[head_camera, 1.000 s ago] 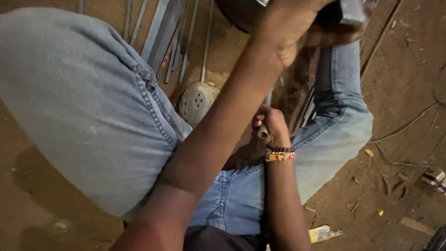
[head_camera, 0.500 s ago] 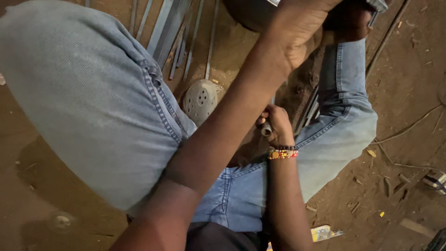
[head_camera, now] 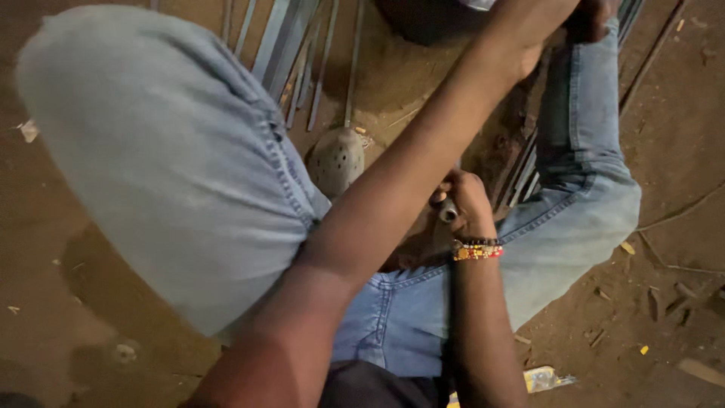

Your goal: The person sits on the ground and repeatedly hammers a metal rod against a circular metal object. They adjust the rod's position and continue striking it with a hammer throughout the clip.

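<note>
A: Where was the small metal piece [head_camera: 448, 211], and what held it?

B: It sat between the person's knees, just right of the perforated metal dome [head_camera: 337, 159] on the dirt floor [head_camera: 60, 249]. The right hand [head_camera: 466, 205] was curled around it, fingers pressed together on it. A beaded bracelet [head_camera: 476, 250] circled that wrist.

A: And the left hand [head_camera: 529, 45]?

B: It reached up and right of the dome, past the far knee, toward a dark rounded object [head_camera: 423, 19] at the frame's top edge. Whether its fingers were spread or clenched could not be told; they were cut off from view.

A: Surroundings?

B: Flat metal strips [head_camera: 291, 45] lay above the dome. Blue jeans [head_camera: 174, 166] flanked it on both sides.
</note>
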